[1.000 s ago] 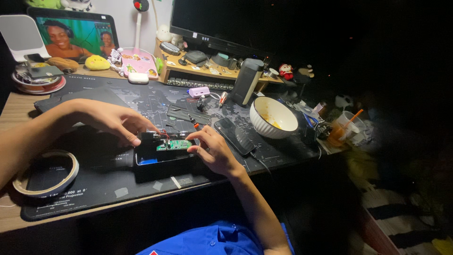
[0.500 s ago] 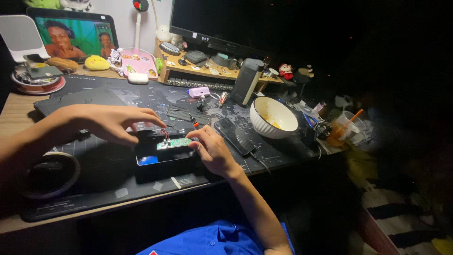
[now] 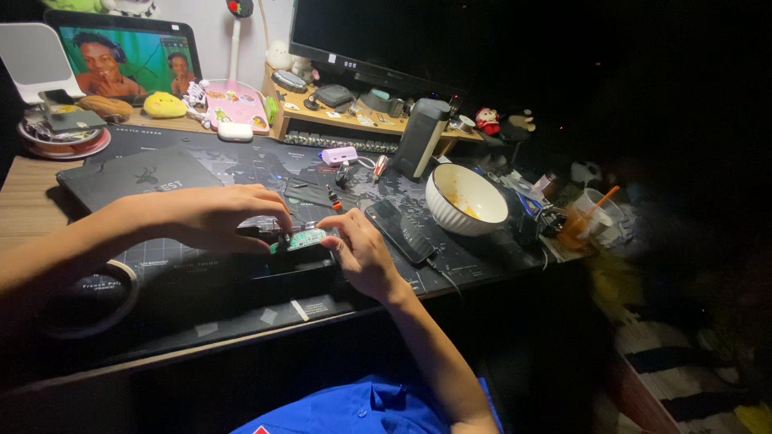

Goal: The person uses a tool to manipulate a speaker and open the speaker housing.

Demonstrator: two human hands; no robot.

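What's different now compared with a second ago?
The left hand has slid further right over the dark box, its fingers now closing in beside the small green circuit board. The right hand still pinches the board's other end. The white bowl and phone stayed put.

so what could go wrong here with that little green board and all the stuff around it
1. The green circuit board is pinched only at its edges between the left hand and right hand over a black case; it could slip or get bent.
2. The phone lies close by the right wrist, and a nudge might push it.
3. The white bowl with food residue sits close by, so an elbow swing could tip it.
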